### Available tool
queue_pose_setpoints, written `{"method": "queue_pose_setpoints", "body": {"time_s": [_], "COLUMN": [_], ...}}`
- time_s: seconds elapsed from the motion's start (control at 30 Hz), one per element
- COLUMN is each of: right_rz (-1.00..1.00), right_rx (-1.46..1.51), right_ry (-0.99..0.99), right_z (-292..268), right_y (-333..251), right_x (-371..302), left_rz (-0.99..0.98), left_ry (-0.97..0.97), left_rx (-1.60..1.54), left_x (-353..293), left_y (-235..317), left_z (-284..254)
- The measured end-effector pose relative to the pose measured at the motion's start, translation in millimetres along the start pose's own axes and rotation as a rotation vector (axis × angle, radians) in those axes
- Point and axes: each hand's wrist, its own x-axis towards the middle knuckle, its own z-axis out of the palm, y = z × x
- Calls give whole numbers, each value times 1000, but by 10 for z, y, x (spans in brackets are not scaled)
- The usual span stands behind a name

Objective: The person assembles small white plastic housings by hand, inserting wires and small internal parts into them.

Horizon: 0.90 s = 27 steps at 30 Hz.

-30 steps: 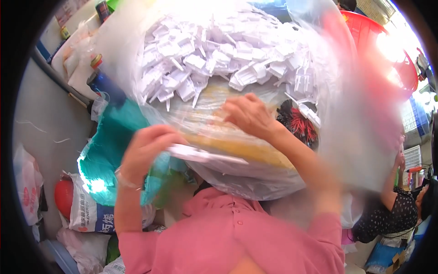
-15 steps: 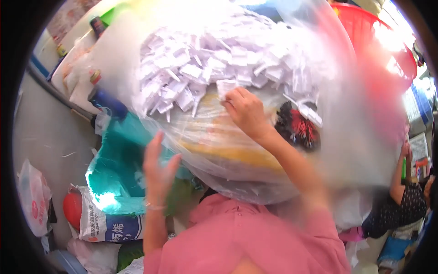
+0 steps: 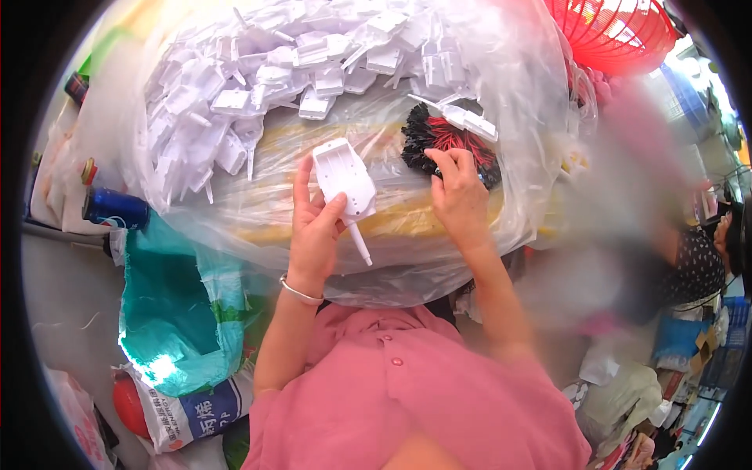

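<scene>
My left hand (image 3: 317,227) grips a white plastic housing (image 3: 345,174), a shallow box-shaped shell with a thin stem pointing down toward me. Its thumb lies over the shell's lower part and the fingers are behind it. My right hand (image 3: 460,196), fingers bent and drawn together, is at the near edge of a bundle of short black and red wires (image 3: 454,139). Whatever its fingertips pinch is too small to make out. One white housing (image 3: 468,121) lies across the far side of the bundle. Beyond both hands spreads a big heap of similar white housings (image 3: 274,74).
Clear plastic sheeting (image 3: 352,274) covers the work surface. At left are a dark blue can (image 3: 116,208), an open teal bag (image 3: 168,305) and a printed white sack (image 3: 196,415). A red basket (image 3: 619,35) stands far right. Another person's dotted sleeve (image 3: 697,262) shows at right.
The white housing has passed from my right hand at the heap to my left hand, which was open and lower. My right hand has moved to the wire bundle. The view has shifted.
</scene>
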Motion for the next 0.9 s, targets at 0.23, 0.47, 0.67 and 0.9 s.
{"method": "queue_pose_setpoints", "body": {"time_s": [0.23,0.47,0.67,0.9], "right_rz": [-81,-37,-78,-68], "right_rx": [-74,-261,-150,296], "right_ry": [68,57,192,64], "right_z": [65,11,-266,-288], "right_y": [141,165,-61,-587], "right_x": [-107,-66,-79,-209], "left_rz": [-203,-162,-188,-283], "left_ry": [-89,-56,-83,-160], "left_rx": [-45,8,-14,49], "left_x": [-24,-57,-68,-34], "left_y": [-124,-42,-21,-25], "left_z": [-230,-209,-182,166]}}
